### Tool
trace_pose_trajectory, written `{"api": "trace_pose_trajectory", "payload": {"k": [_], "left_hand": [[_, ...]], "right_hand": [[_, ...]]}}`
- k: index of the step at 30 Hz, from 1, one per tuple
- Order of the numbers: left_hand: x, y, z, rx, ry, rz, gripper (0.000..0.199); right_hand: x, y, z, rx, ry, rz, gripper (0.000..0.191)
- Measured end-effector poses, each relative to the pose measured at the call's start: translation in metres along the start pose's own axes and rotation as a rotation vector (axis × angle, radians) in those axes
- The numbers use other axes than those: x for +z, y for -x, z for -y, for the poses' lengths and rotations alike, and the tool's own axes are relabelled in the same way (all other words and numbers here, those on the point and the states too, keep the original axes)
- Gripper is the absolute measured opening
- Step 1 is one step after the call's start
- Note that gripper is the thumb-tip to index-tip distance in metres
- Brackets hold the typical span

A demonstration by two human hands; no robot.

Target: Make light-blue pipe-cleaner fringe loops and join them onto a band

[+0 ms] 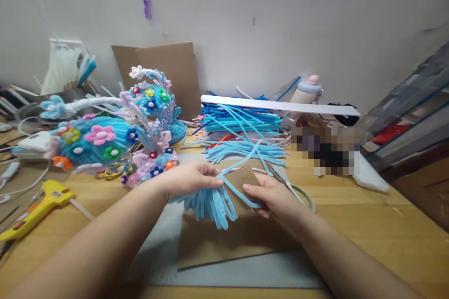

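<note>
My left hand (196,178) pinches the top of a bunch of light blue pipe cleaners (212,205), whose looped strands hang below my fingers. From that bunch one light blue pipe cleaner (240,189) slants across to my right hand (271,196), which is closed on its far end. Both hands are above a piece of brown cardboard (210,247), which lies on a grey mat (157,261). A pair of scissors with green handles (303,196) lies just beyond my right wrist, partly hidden by it.
Piles of blue pipe cleaners (242,124) lie at the back under a long white strip (280,105). Flower-covered pipe-cleaner pieces (101,135) stand at left, near a yellow glue gun (38,205). A bottle (308,91) stands back right, beside a blurred patch.
</note>
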State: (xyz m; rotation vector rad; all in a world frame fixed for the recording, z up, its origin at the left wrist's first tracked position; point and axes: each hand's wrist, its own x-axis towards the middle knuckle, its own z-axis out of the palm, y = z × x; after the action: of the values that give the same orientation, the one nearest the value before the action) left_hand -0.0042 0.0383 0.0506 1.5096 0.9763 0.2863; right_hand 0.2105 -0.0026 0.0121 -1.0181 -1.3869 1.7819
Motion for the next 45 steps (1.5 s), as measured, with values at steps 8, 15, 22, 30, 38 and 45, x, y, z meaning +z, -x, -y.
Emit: {"api": "trace_pose_trajectory", "payload": {"k": [8,15,22,30,38,45], "left_hand": [[0.001,-0.001,0.019,-0.056,0.142,0.153,0.023],[0.015,0.003,0.018,-0.092,0.189,0.180,0.022],[0.019,-0.001,0.023,-0.089,0.190,0.106,0.027],[0.018,-0.003,0.026,-0.080,-0.068,-0.164,0.031],[0.018,-0.004,0.027,-0.093,0.038,-0.272,0.031],[0.005,-0.001,0.025,-0.059,0.084,-0.358,0.029]], "right_hand": [[-0.005,0.000,-0.007,0.084,-0.042,0.036,0.022],[-0.007,0.006,-0.011,0.135,0.018,0.040,0.022],[-0.010,0.006,-0.014,0.115,-0.008,0.054,0.022],[-0.005,0.007,-0.013,0.035,0.232,-0.149,0.028],[-0.004,0.010,-0.015,-0.204,0.587,-0.357,0.039],[-0.019,0.005,-0.013,-0.102,0.481,-0.314,0.035]]}}
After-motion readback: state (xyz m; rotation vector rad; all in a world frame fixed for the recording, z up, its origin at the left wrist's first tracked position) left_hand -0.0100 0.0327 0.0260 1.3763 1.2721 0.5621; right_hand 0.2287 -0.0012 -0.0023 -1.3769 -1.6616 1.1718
